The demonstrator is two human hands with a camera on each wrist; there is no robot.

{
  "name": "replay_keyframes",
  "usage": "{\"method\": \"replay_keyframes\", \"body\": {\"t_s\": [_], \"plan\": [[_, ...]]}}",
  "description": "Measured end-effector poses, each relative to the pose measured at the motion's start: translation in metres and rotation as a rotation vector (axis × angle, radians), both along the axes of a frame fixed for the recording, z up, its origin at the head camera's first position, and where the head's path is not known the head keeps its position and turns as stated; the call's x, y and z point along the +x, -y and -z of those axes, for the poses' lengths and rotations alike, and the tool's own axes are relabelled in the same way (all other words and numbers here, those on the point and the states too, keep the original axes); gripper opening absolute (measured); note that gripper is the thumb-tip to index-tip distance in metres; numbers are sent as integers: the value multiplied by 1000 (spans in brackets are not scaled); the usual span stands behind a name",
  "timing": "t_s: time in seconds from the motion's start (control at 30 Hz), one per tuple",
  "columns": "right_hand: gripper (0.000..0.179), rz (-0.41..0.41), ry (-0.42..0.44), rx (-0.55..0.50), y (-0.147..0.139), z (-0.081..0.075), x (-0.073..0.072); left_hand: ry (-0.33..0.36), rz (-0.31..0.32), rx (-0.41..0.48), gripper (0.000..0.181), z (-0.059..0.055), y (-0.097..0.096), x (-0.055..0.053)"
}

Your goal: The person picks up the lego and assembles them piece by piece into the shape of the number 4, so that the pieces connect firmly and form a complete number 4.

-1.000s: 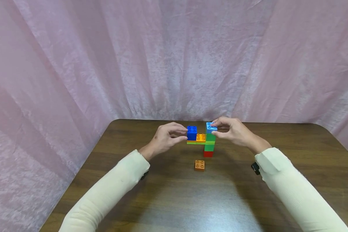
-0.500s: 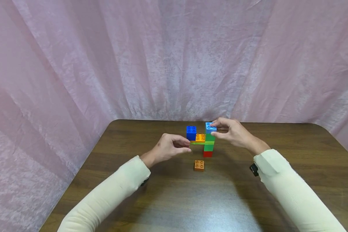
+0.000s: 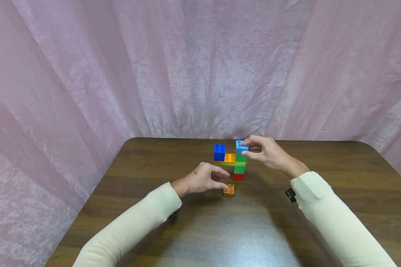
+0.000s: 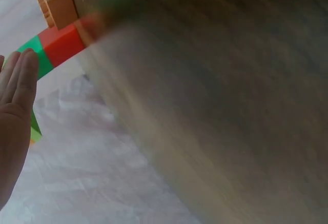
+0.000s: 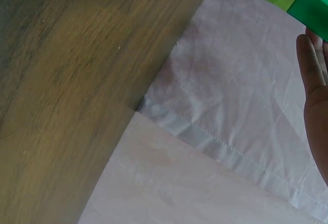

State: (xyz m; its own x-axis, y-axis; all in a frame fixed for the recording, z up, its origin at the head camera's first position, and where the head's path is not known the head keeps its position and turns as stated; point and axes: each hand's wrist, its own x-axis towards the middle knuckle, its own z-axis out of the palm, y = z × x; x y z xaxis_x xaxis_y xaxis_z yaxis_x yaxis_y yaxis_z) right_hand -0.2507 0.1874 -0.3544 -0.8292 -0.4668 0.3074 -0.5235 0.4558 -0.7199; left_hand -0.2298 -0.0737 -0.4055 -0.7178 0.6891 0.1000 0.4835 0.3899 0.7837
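Observation:
In the head view a tower of toy building bricks stands on the table, with a red brick (image 3: 238, 177) at its foot and a green brick (image 3: 239, 170) above that. A thin lime plate juts left from it, carrying a yellow-orange brick (image 3: 230, 157) and a dark blue brick (image 3: 219, 152). On top, my right hand (image 3: 267, 152) pinches the light blue brick (image 3: 241, 149) between thumb and fingers. My left hand (image 3: 205, 178), thumb and fingers apart, hovers beside a loose orange brick (image 3: 229, 193) in front of the tower. Whether the thumb touches it, I cannot tell.
The brown wooden table (image 3: 160, 155) has rounded far corners. Pink curtains (image 3: 200, 74) hang behind it and along the left side. Shadows of both arms fall across the tabletop.
My left hand has left the dark blue brick and moved down and right to the loose orange brick. The right hand keeps its pinch on the light blue brick.

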Motion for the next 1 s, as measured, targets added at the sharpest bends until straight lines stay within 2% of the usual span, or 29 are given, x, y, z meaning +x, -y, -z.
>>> {"method": "replay_keyframes", "body": {"t_s": [0.2,0.43,0.67,0.87,1.0], "plan": [[23,10,0,14,0,1,0,-54,22,-86,35,4,-7,-1],[22,8,0,2,2,2,0,-40,8,-203,37,7,-11,-2],[23,-6,-12,-15,3,3,0,-78,26,-313,37,10,-13,-3],[23,3,-5,-9,3,2,1,-86,43,-323,35,12,-13,-3],[23,7,0,-2,1,2,1,-79,46,-313,34,8,-13,-2]]}}
